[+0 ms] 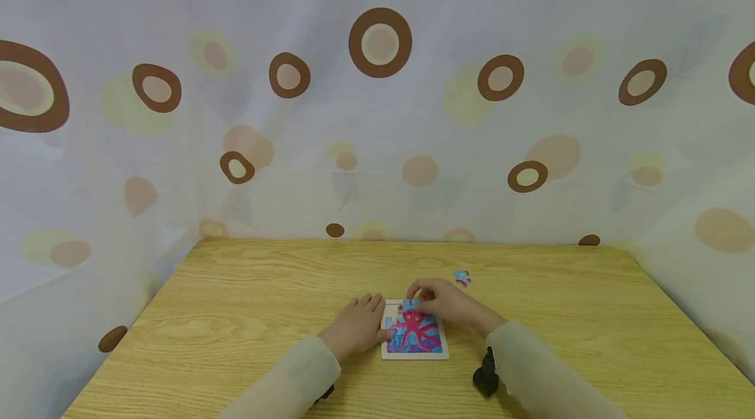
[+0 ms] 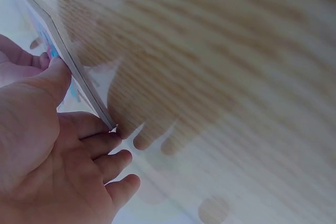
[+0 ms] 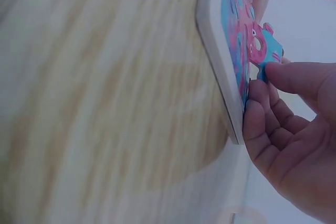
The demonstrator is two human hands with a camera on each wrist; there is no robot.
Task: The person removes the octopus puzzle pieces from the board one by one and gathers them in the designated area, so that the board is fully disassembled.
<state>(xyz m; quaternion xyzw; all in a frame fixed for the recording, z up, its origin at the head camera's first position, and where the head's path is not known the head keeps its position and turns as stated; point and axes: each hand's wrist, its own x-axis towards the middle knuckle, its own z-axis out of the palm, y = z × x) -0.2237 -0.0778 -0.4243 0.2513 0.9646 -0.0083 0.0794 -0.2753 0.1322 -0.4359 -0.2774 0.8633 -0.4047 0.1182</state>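
A wooden jigsaw board [image 1: 415, 357] with a pink octopus picture lies flat on the table. My left hand [image 1: 356, 327] rests at its left side, fingers straight on the tabletop and thumb on the board's edge. From the far right side, my right hand [image 1: 446, 303] pinches a blue-and-pink puzzle piece [image 3: 273, 47] between thumb and fingers. In the right wrist view that piece is tilted above the board's upper part, with other fingertips touching the board's edge. Bare wood shows at the board's upper left.
One loose puzzle piece [image 1: 463, 278] lies on the wooden table [image 1: 265, 288] beyond my right hand. A curtain [image 1: 377, 117] with brown rings stands behind the table and at both sides. Dark wrist devices [image 1: 486, 376] sit beneath the sleeves.
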